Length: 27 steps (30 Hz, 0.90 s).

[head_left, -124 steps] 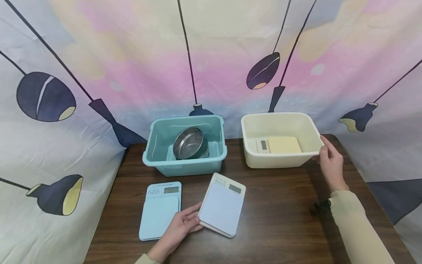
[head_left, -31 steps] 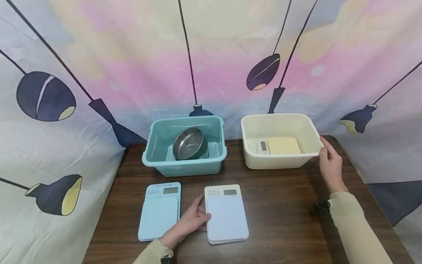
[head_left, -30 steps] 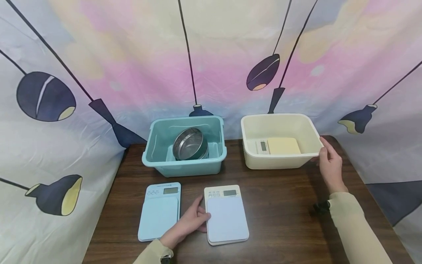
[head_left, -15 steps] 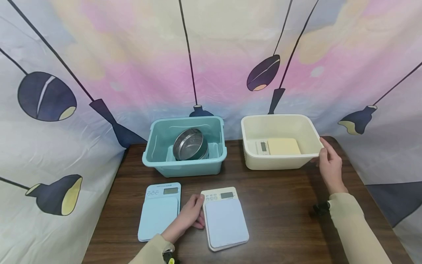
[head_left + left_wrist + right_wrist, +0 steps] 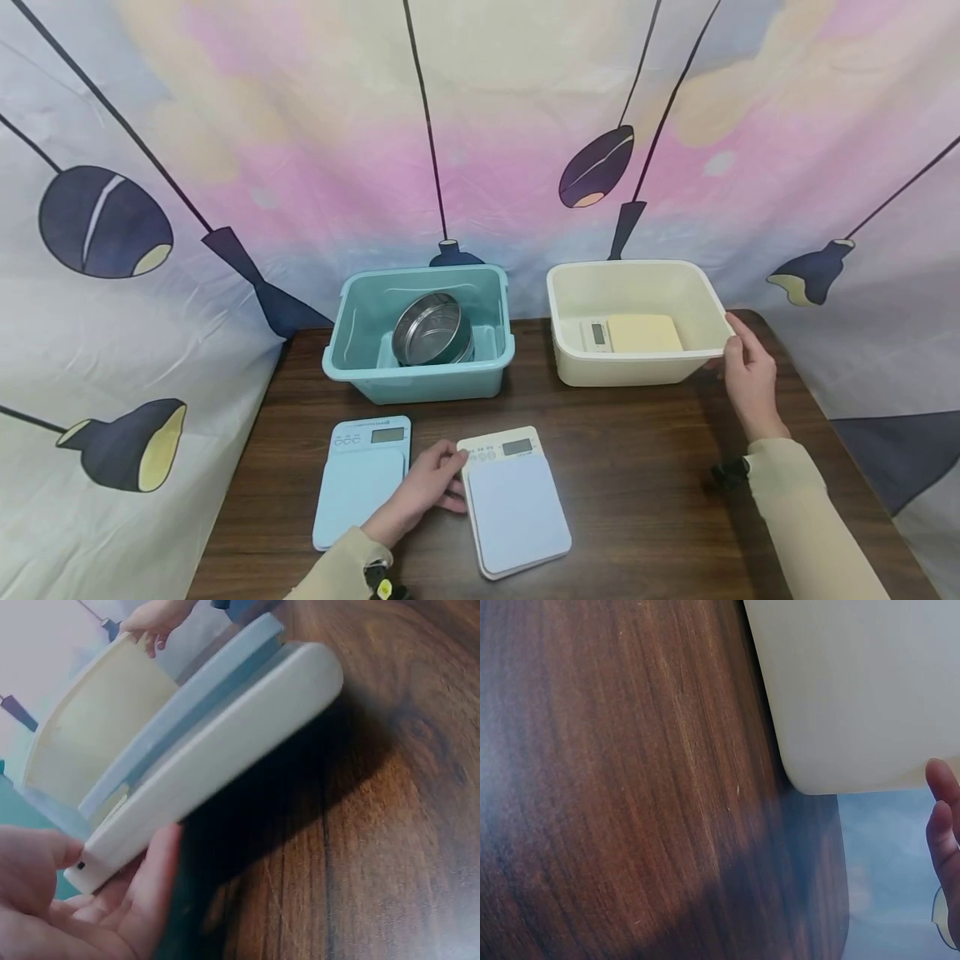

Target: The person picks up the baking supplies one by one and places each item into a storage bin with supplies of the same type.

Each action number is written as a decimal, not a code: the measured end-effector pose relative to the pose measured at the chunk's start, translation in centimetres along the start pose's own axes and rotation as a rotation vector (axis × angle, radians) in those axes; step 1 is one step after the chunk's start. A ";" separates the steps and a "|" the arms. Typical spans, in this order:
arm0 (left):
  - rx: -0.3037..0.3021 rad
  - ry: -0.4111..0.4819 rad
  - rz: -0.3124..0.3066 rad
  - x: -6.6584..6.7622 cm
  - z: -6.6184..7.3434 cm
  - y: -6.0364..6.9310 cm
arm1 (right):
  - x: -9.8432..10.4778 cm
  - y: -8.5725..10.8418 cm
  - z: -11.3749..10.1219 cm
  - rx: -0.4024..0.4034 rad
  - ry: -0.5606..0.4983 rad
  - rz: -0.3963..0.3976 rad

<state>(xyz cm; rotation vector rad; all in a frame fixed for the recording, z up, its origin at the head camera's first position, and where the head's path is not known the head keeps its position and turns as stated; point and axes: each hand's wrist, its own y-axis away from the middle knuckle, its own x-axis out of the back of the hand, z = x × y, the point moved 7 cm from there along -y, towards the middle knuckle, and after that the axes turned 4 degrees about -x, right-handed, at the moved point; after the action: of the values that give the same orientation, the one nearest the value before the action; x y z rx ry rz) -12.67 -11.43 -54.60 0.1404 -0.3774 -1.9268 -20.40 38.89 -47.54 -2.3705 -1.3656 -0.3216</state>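
Note:
My left hand (image 5: 426, 485) pinches the upper left corner of a cream scale (image 5: 517, 504) with a pale lavender plate. In the left wrist view the thumb lies on top of the scale (image 5: 217, 761) and fingers lie under it; a dark shadow shows beneath. Left of that hand, a light blue scale (image 5: 362, 492) lies on the table. My right hand (image 5: 752, 375) holds the right rim of a cream bin (image 5: 622, 368), thumb at the front corner; some of its fingers are hidden behind the bin. Inside the bin lies a scale with a yellow plate (image 5: 643, 333).
A teal bin (image 5: 420, 385) stands left of the cream bin and holds round metal sieves (image 5: 431, 329). Behind both bins hangs a patterned cloth (image 5: 300, 125). The brown wooden table (image 5: 637, 475) reaches past the right arm.
The cream scale has turned slightly and shifted toward the near edge. My left hand has moved from its side to its upper left corner. The right hand keeps its place on the bin.

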 end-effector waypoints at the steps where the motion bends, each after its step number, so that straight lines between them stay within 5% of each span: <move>1: 0.001 0.004 0.000 0.1 0.0 0.0 | 0.0 0.0 0.0 0.001 0.002 0.000; 17: 0.036 0.037 -0.067 0.5 0.7 0.0 | -0.1 -0.2 0.1 0.005 -0.028 -0.008; 27: 0.053 0.129 -0.099 0.5 3.5 0.9 | 0.0 -0.1 0.0 0.005 -0.004 -0.004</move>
<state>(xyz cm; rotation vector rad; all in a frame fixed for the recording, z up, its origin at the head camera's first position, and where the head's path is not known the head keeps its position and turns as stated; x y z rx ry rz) -13.02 -11.56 -51.00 0.3220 -0.3402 -1.9932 -20.49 38.89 -47.50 -2.3663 -1.3718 -0.3141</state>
